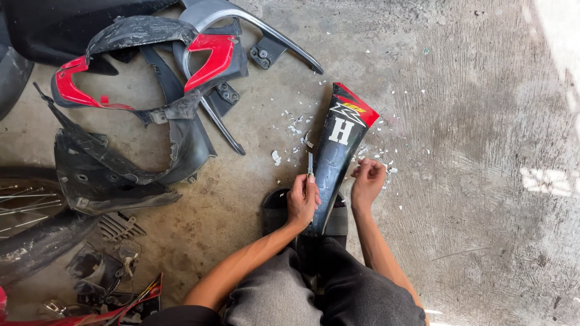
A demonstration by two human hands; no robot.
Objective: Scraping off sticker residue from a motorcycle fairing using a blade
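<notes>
My left hand (pixel 302 202) is curled shut around a small cutter blade (pixel 310 164), whose thin tip points up along the left edge of the black motorcycle fairing panel (pixel 332 163). That panel stands tilted on the concrete floor (pixel 483 151) in front of my knees, its red tip farthest from me and its narrow lower end down between my legs, over a dark sandal (pixel 275 211). My right hand (pixel 367 179) sits at the panel's right edge, fingers drawn together in a pinch; I cannot tell what, if anything, is caught between them. Small white sticker scraps (pixel 296 130) lie scattered on the floor on both sides of the panel, thickest just left of its upper half. Well to the left of the panel is a heap of other body parts: red and black cowling pieces (pixel 205 60), a grey curved grab rail (pixel 254 30) and a black inner fender (pixel 121 169). Farther left still, a spoked wheel (pixel 24 205) shows at the frame edge.
</notes>
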